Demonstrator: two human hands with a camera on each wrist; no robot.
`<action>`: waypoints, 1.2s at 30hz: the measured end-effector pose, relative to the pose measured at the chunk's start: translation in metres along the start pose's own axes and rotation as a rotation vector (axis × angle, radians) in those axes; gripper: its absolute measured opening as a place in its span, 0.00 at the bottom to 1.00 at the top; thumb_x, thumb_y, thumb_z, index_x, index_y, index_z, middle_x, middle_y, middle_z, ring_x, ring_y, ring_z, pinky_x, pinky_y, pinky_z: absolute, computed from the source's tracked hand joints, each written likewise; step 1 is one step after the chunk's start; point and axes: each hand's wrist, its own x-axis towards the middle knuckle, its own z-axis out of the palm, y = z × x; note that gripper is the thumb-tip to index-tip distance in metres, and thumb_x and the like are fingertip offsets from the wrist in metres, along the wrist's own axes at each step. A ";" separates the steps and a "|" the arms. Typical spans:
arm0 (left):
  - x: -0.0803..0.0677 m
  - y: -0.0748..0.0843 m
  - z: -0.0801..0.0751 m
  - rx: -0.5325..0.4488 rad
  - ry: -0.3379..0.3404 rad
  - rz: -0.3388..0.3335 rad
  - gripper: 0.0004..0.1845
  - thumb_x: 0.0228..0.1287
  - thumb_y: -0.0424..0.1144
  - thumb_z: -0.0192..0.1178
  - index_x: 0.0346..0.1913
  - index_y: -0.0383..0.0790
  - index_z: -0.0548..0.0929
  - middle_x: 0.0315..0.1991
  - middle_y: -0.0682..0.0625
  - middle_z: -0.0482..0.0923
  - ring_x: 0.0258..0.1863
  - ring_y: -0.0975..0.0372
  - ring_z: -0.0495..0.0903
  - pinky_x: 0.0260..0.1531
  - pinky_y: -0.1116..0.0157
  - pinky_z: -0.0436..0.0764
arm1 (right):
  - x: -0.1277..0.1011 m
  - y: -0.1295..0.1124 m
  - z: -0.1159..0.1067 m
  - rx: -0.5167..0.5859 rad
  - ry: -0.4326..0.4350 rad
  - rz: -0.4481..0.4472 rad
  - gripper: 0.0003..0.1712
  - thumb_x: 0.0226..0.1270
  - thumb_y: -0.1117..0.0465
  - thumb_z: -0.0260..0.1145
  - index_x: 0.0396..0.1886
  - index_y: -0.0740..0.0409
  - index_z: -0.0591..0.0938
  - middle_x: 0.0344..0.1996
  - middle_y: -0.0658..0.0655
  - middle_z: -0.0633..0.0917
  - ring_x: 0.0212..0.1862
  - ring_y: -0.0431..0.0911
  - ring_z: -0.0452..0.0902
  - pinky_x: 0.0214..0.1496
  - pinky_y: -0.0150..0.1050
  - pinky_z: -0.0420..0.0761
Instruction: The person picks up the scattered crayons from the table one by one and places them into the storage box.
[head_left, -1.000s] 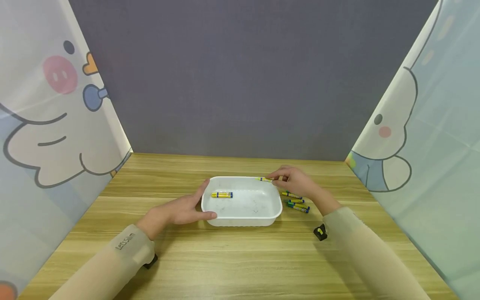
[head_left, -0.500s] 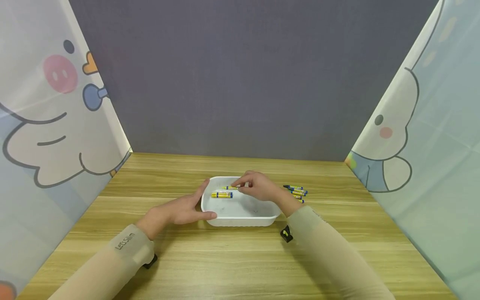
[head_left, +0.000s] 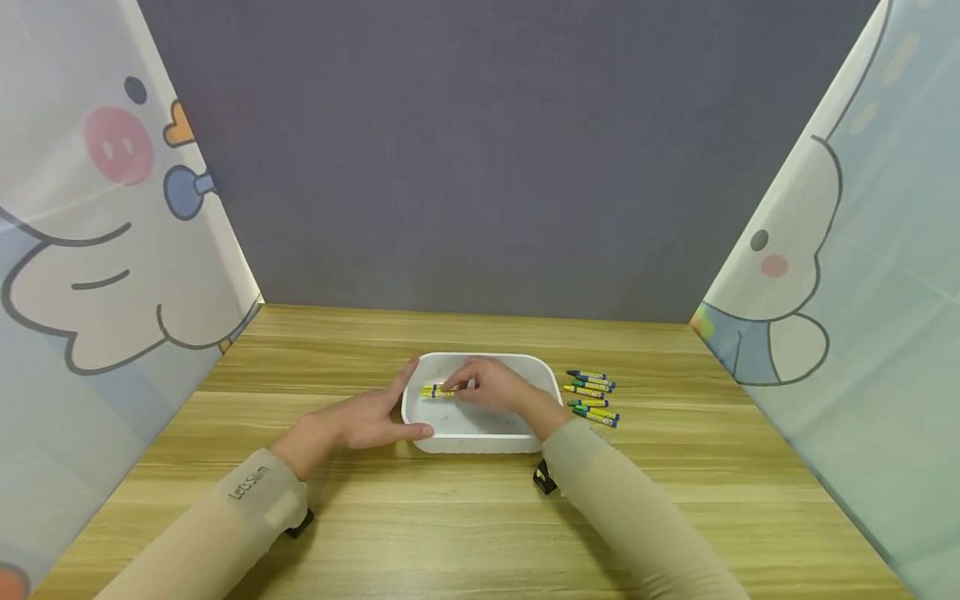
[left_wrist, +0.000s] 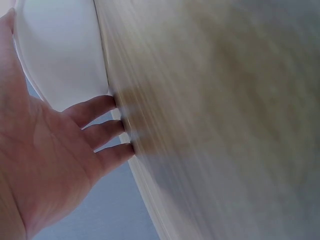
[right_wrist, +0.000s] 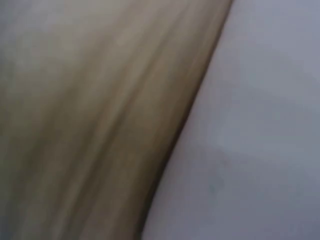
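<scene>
1. We take the white tray [head_left: 480, 445] as our landmark; it rests upright on the wood-grained desk [head_left: 420, 533].
2. At the tray's left end we see the left hand [head_left: 366, 419], its grip spread wide, thumb at the near rim and another finger along the far side. In the left wrist view, three fingertips reach down to the desk just beside the tray's outer wall.
3. Inside the tray, toward its left side, we find the right hand [head_left: 497, 388], its grip pinching the end of a yellow-wrapped crayon [head_left: 437, 387].
4. That crayon lies beside other yellow crayons [head_left: 432, 395] on the tray's floor; the fingers partly cover them, so we cannot count them.
5. Just right of the tray we see a loose cluster of crayons with blue-banded labels [head_left: 583, 391], their dark, green and yellow tips pointing toward it.
6. Behind the tray we have a dark grey panel [head_left: 480, 167], and well to its left and right stand cartoon-printed curtains [head_left: 82, 208].
7. In the blurred right wrist view we make out only the desk and a pale surface beside it.
</scene>
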 end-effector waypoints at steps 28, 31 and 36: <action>-0.001 0.001 -0.001 -0.011 -0.005 0.018 0.68 0.71 0.73 0.64 0.91 0.44 0.30 0.78 0.29 0.71 0.72 0.42 0.78 0.74 0.37 0.73 | 0.000 -0.004 0.007 -0.086 0.032 0.053 0.13 0.75 0.60 0.76 0.55 0.44 0.95 0.43 0.48 0.86 0.44 0.39 0.77 0.49 0.35 0.78; 0.000 0.001 -0.001 -0.007 -0.006 0.011 0.68 0.71 0.73 0.64 0.91 0.45 0.30 0.78 0.29 0.71 0.72 0.42 0.79 0.74 0.37 0.74 | 0.001 -0.001 0.007 -0.072 0.035 0.052 0.14 0.75 0.60 0.77 0.56 0.44 0.95 0.44 0.48 0.87 0.43 0.39 0.77 0.49 0.35 0.79; 0.000 0.002 -0.001 -0.010 -0.008 0.003 0.68 0.71 0.74 0.63 0.91 0.46 0.29 0.78 0.29 0.71 0.72 0.42 0.79 0.73 0.37 0.74 | 0.000 0.000 0.002 -0.055 0.048 0.041 0.15 0.77 0.58 0.75 0.59 0.43 0.94 0.46 0.49 0.87 0.42 0.40 0.78 0.47 0.35 0.79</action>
